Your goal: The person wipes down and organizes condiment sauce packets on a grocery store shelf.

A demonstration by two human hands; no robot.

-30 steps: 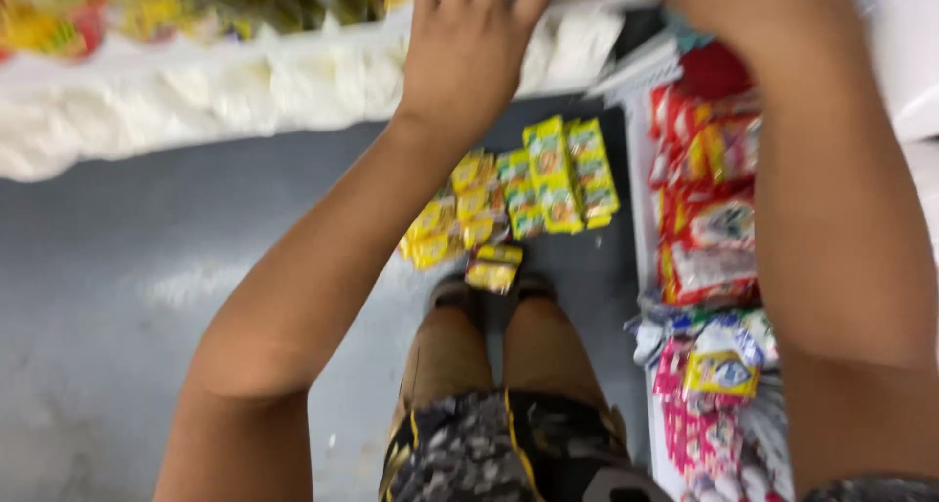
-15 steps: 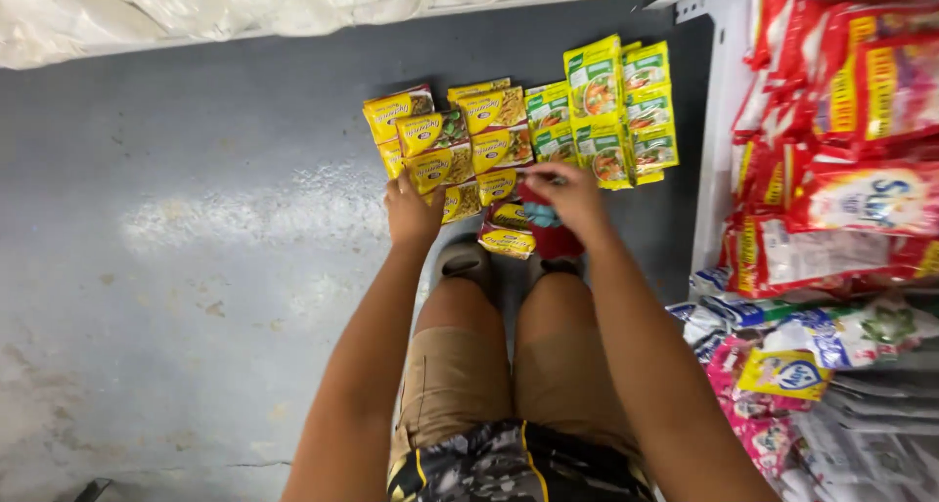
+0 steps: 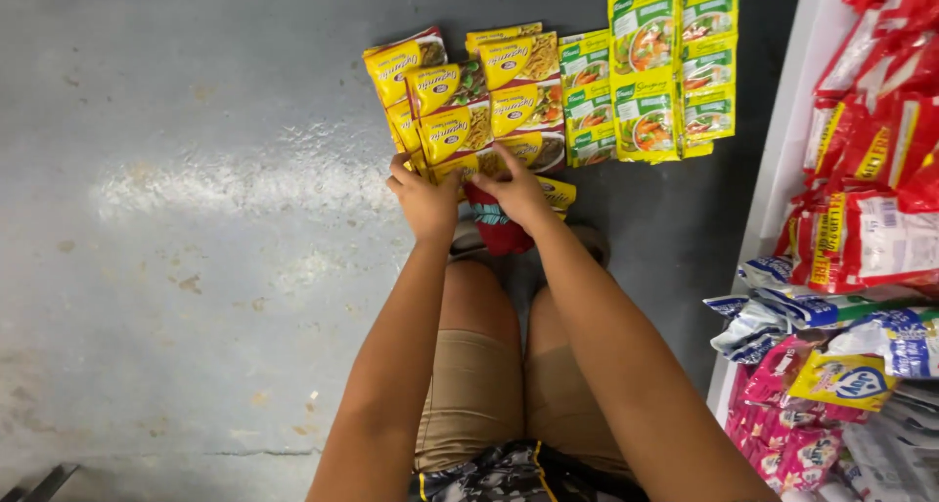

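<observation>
Head view looks straight down on a person crouched over a grey concrete floor [image 3: 176, 267], knees in tan shorts [image 3: 479, 394] below both forearms. Left hand [image 3: 425, 194] and right hand [image 3: 514, 191] meet at the near edge of a spread of yellow sachets [image 3: 469, 96] lying flat on the floor in overlapping rows. Left hand's fingers curl around the lower left corner of that spread, pinching the edge of the nearest yellow packet. Right hand lies with fingers bent over a yellow packet and over a dark red packet [image 3: 494, 230] just beneath it; it seems to grip the red one, though the palm hides the contact, so I cannot tell for sure. Just beside the yellow spread, to its right, lie green-and-yellow soup packets [image 3: 650, 67] in neat columns, touching one another and well apart from either hand. Along the right edge runs a white shelf [image 3: 782, 160] stacked with red bags [image 3: 871, 170] above, blue-and-white packets [image 3: 812, 311] lower down, and pink sachets [image 3: 792, 434] at the bottom corner.
</observation>
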